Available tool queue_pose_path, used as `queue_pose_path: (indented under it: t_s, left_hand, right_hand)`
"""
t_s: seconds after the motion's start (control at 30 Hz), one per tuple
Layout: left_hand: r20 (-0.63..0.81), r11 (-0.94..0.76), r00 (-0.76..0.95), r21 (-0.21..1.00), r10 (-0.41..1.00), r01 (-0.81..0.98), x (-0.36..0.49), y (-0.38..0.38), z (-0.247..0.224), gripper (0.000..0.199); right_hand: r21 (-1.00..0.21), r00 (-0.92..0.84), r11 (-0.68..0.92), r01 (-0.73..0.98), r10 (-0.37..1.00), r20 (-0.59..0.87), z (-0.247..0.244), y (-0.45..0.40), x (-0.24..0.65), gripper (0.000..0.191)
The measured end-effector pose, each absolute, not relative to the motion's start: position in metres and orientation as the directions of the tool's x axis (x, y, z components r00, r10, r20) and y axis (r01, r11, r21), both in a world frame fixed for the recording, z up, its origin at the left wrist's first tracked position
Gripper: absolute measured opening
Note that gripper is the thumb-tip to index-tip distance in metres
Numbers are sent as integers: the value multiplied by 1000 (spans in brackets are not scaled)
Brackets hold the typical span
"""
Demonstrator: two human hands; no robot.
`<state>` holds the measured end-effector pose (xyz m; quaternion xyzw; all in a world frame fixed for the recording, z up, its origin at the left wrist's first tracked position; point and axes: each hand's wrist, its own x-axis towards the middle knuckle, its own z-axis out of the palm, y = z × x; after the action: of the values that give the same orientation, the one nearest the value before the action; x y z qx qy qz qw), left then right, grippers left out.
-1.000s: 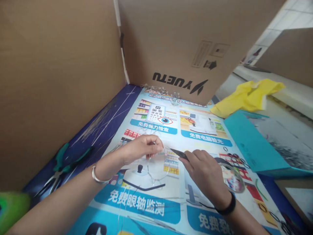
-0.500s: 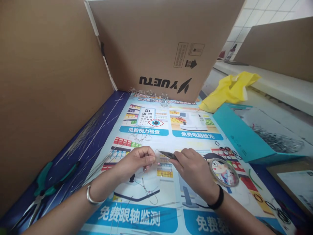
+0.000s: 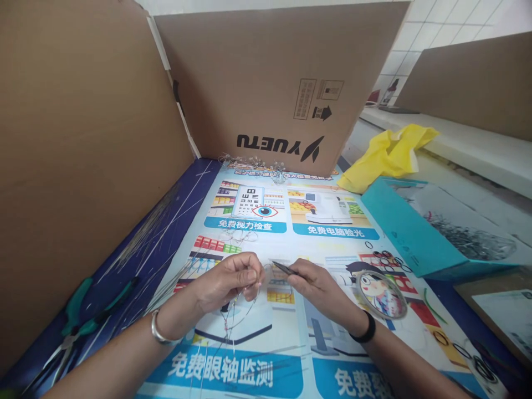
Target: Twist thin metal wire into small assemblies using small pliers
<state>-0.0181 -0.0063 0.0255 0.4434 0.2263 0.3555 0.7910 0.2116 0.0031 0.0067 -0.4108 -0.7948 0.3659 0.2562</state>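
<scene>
My left hand [image 3: 233, 277] is closed, thumb and forefinger pinching a thin wire piece [image 3: 233, 316] with small pinkish beads, which hangs below the fingers in loose loops. Beyond the fingertips, a clear wire loop [image 3: 267, 271] sticks out to the right. My right hand [image 3: 313, 280] is wrapped around dark pointed tweezers [image 3: 283, 268], whose tip points left, close to that loop; whether the two touch I cannot tell. Below my left hand, several thin wires [image 3: 201, 366] lie on the printed sheet [image 3: 249, 249].
Green-handled pliers [image 3: 71, 327] lie at the left beside straight wires [image 3: 145, 233]. On the right are a round roll [image 3: 405, 307], black rings [image 3: 384, 257], a turquoise box [image 3: 399, 233] of metal pieces and a yellow cloth [image 3: 386, 158]. Cardboard panels [image 3: 266, 72] stand behind and left.
My left hand has turned, and the wire loops beneath it have shifted up and left. The tweezers have drawn slightly down and back from the clear loop.
</scene>
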Motion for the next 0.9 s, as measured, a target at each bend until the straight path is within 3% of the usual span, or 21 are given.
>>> queue_pose_path:
  t_s: [0.47, 0.77, 0.9]
  left_hand:
    - [-90, 366, 647, 879, 757, -305, -13, -6, 15, 25]
    - [-30, 76, 542, 995, 840, -62, -12, -8, 20, 18]
    - [53, -14, 464, 996, 884, -86, -8, -11, 20, 15]
  right_hand:
    - [-809, -563, 396, 435, 820, 99, 9, -7, 200, 42]
    - [-739, -422, 386, 552, 894, 151, 3, -7, 199, 35]
    - [-752, -404, 367, 547, 903, 147, 2, -10, 195, 36]
